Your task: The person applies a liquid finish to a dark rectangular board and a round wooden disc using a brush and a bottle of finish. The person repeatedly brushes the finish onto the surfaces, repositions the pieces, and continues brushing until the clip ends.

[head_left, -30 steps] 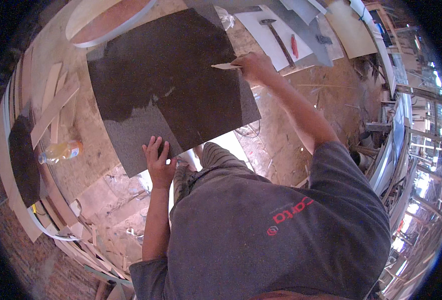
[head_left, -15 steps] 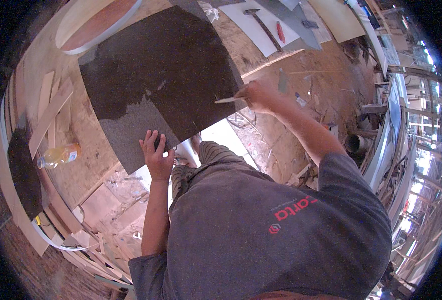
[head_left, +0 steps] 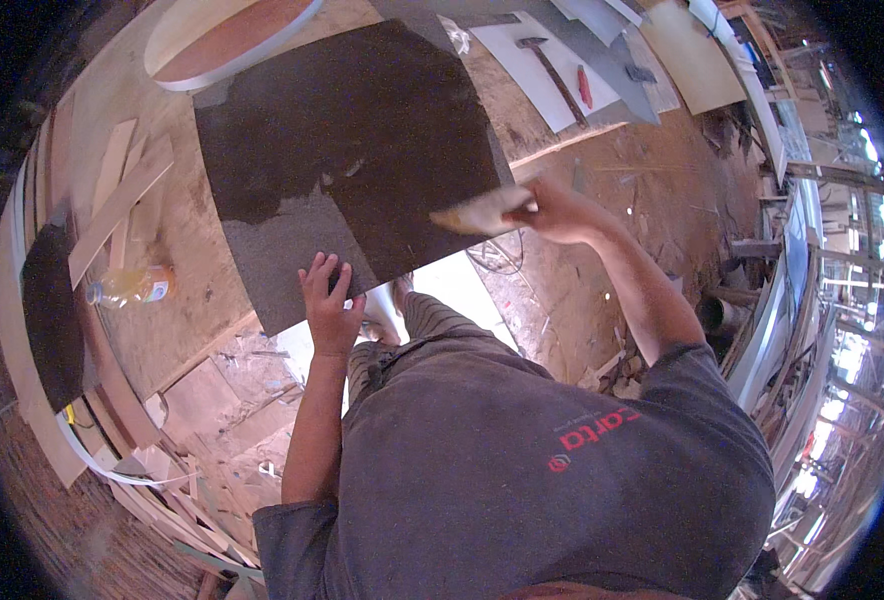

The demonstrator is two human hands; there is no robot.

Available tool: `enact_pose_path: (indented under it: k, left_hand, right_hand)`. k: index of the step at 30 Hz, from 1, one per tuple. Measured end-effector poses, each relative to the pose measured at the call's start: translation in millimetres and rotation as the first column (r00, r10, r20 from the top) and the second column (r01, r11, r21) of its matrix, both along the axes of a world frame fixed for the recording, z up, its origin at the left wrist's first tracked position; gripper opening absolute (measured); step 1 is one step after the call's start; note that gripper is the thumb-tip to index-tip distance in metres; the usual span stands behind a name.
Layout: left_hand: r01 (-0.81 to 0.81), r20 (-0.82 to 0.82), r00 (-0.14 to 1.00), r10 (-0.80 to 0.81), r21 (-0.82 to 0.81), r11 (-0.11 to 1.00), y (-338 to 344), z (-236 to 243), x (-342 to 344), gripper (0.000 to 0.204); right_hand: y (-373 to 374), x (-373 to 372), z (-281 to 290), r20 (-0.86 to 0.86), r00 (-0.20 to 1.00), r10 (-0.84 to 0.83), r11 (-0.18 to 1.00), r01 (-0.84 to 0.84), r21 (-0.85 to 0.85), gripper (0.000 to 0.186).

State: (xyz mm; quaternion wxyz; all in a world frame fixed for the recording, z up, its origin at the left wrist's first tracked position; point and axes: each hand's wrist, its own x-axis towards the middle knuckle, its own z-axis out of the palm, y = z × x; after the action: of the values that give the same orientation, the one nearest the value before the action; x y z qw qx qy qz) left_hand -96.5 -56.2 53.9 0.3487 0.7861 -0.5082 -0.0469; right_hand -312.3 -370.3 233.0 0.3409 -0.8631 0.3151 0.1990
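Note:
A large dark sheet (head_left: pixel 352 130) lies on the work surface in front of me. Most of it has a darker, wet-looking coat, while a greyer patch shows toward its near left corner. On that patch's near edge rests my left hand (head_left: pixel 333 305), fingers spread and holding nothing. Over the sheet's near right edge, my right hand (head_left: pixel 562 208) grips a pale flat spreader (head_left: pixel 477 213). The spreader is smeared by motion, its broad face now showing and its far end above the coated area. Whether it touches the sheet I cannot tell.
A hammer (head_left: pixel 554 82) and a red-handled tool (head_left: pixel 585 88) lie on a white sheet at the far right. An oval white-rimmed piece (head_left: pixel 232 45) sits at the far left. Nearer left are wood strips (head_left: pixel 122 215) and a plastic bottle (head_left: pixel 132 287) lying on its side.
The spreader has turned in my right hand's grip from edge-on to showing its broad face. My left hand stays on the sheet's near edge. The whole view has shifted slightly.

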Motion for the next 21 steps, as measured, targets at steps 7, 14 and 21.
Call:
enact_pose_path:
  k: [7,14,21]
  left_hand:
    - [0.043,0.015,0.999,-0.044,0.026,0.999,4,-8,6,0.063]
    - [0.044,-0.043,0.998,-0.042,0.063,0.997,9,-5,7,0.07]
    - [0.057,-0.085,0.995,-0.054,0.044,0.997,8,9,8,0.066]
  right_hand:
    - [11,135,-62,0.269,0.903,0.335,0.753,-0.085,-0.653,0.04]
    - [19,173,-76,0.023,0.901,0.433,0.711,-0.326,-0.623,0.04]
    - [1,197,-67,-0.075,0.929,0.362,0.696,-0.323,-0.642,0.039]
